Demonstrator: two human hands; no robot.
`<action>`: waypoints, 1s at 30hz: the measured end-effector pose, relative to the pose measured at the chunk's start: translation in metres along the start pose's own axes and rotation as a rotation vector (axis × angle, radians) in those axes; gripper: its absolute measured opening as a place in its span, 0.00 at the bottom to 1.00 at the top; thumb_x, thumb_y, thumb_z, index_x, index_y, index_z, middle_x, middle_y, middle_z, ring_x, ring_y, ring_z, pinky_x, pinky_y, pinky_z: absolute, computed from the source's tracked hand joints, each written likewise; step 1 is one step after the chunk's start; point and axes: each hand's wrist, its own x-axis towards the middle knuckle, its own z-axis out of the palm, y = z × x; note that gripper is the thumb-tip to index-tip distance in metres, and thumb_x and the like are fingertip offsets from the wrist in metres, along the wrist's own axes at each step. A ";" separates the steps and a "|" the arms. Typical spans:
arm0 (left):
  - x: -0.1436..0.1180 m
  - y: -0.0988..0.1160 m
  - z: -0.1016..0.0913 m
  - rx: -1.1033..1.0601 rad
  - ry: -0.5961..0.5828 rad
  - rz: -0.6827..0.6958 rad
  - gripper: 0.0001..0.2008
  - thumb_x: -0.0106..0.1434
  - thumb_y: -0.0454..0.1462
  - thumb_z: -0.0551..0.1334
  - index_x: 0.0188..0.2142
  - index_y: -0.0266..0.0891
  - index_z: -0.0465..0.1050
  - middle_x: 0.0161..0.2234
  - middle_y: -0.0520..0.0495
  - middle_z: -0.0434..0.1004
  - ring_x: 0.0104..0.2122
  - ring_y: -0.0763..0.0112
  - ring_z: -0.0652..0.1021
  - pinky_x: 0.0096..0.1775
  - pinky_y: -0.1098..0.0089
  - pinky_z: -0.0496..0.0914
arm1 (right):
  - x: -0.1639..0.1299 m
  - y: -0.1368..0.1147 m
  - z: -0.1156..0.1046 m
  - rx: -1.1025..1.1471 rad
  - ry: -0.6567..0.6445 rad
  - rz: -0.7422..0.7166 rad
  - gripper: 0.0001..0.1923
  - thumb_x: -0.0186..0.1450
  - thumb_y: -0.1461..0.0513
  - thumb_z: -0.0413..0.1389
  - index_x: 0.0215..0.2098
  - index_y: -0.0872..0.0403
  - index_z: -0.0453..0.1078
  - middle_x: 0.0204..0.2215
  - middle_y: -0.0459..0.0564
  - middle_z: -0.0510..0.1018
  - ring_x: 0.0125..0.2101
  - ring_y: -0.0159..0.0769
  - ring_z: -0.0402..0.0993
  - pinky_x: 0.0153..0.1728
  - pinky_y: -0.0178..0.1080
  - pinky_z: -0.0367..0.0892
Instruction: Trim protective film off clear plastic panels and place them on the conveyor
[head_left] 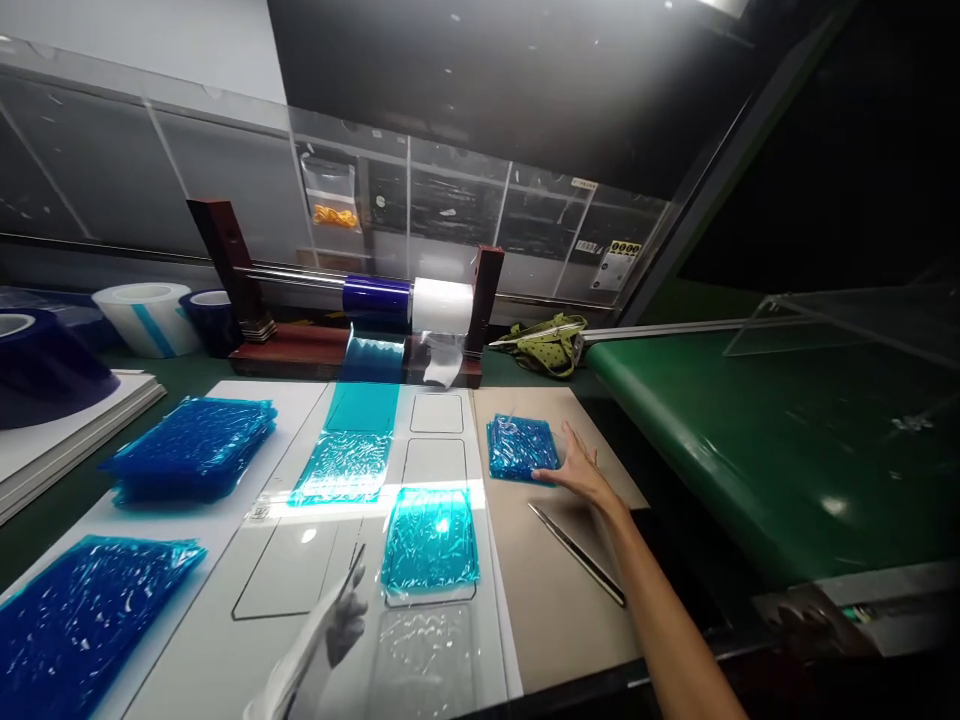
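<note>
head view, bench item: small stack of blue film pieces [523, 447] at 1 o'clock on tan board [555, 600]. right hand [577, 468] flat, released, touching its right edge. left hand [341, 610] gloved, pinching clear film sheet [300, 660]. advice: square the stack with light pressure.

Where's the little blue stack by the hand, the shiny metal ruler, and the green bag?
little blue stack [521, 446], head view, middle of its top sheet.
metal ruler [576, 552], head view, middle of the blade.
green bag [551, 345], head view, its dotted body.
</note>
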 end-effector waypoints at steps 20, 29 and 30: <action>-0.051 0.016 0.005 0.733 -0.089 0.600 0.26 0.66 0.32 0.50 0.61 0.53 0.60 0.50 0.46 0.72 0.50 0.63 0.75 0.55 0.59 0.69 | -0.221 -0.132 -0.031 0.698 -0.315 -0.145 0.21 0.71 0.50 0.42 0.35 0.52 0.72 0.26 0.45 0.72 0.22 0.30 0.69 0.26 0.32 0.65; -0.057 0.016 0.020 0.754 -0.172 0.594 0.22 0.67 0.33 0.48 0.59 0.45 0.63 0.47 0.43 0.72 0.46 0.62 0.76 0.52 0.57 0.71 | -0.249 -0.152 -0.030 0.732 -0.550 -0.047 0.27 0.49 0.39 0.62 0.29 0.50 0.65 0.27 0.43 0.68 0.25 0.30 0.62 0.23 0.31 0.60; -0.058 0.019 0.020 0.758 -0.201 0.592 0.23 0.66 0.33 0.48 0.60 0.46 0.62 0.46 0.44 0.72 0.47 0.61 0.75 0.52 0.57 0.71 | -0.250 -0.152 -0.031 0.713 -0.556 -0.035 0.27 0.47 0.39 0.64 0.29 0.50 0.64 0.26 0.42 0.67 0.25 0.30 0.61 0.22 0.30 0.59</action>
